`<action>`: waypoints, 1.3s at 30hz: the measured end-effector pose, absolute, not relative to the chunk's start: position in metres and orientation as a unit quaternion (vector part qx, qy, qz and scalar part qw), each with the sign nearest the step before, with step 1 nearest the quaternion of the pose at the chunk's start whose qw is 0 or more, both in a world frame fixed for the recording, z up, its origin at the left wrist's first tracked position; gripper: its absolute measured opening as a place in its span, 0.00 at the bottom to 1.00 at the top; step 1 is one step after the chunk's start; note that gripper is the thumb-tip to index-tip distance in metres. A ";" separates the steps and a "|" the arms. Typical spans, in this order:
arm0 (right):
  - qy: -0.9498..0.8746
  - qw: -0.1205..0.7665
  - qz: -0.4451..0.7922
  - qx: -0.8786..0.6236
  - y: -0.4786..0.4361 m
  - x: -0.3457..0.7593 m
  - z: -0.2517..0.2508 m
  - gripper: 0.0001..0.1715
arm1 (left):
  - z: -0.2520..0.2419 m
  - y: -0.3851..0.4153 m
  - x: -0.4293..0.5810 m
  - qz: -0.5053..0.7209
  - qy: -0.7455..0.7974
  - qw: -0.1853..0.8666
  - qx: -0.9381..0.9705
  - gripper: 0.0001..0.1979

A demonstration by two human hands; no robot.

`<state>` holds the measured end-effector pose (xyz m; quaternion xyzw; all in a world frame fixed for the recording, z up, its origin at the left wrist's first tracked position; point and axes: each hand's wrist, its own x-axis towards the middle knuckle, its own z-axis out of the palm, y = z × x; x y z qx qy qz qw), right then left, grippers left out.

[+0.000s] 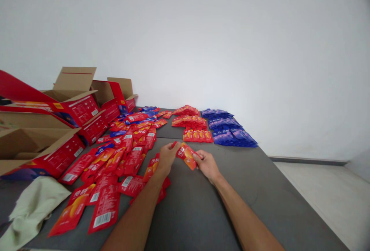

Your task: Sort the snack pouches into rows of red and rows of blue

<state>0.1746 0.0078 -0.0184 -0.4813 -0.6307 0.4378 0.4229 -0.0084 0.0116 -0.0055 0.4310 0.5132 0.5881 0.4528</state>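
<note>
A red and orange pouch is held above the grey table between both hands. The fingers of my left hand pinch its upper left end, while my right hand grips its right side. Just beyond the hands, several red pouches lie side by side in an overlapping row. Behind that row are two more stacks of red pouches. To my left spreads a loose heap of red pouches, with some blue pouches mixed in. Part of this heap is hidden behind my left forearm.
Blue pouches stand in overlapping stacks at the back right. Open cardboard boxes crowd the table's left side. A pale cloth lies at the front left. The grey table ends at a right edge above the floor; a white wall rises behind.
</note>
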 end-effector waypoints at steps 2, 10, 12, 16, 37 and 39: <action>-0.624 0.436 0.422 -0.492 0.009 0.175 -0.020 0.25 | -0.006 0.011 -0.006 0.568 0.498 0.507 0.415 0.20; -0.627 0.448 0.400 -0.496 0.006 0.167 -0.022 0.24 | -0.018 0.018 -0.005 0.569 0.547 0.406 0.461 0.15; -0.622 0.451 0.398 -0.501 0.006 0.166 -0.022 0.25 | -0.019 0.017 -0.004 0.564 0.549 0.407 0.464 0.16; -0.596 0.471 0.431 -0.488 0.006 0.165 -0.021 0.26 | -0.021 0.012 0.002 0.504 0.546 0.481 0.465 0.17; -0.585 0.460 0.454 -0.490 0.011 0.163 -0.030 0.26 | -0.027 0.016 0.031 0.566 0.537 0.498 0.378 0.31; -0.578 0.466 0.459 -0.488 0.013 0.163 -0.034 0.25 | -0.022 0.029 0.023 0.577 0.559 0.461 0.378 0.31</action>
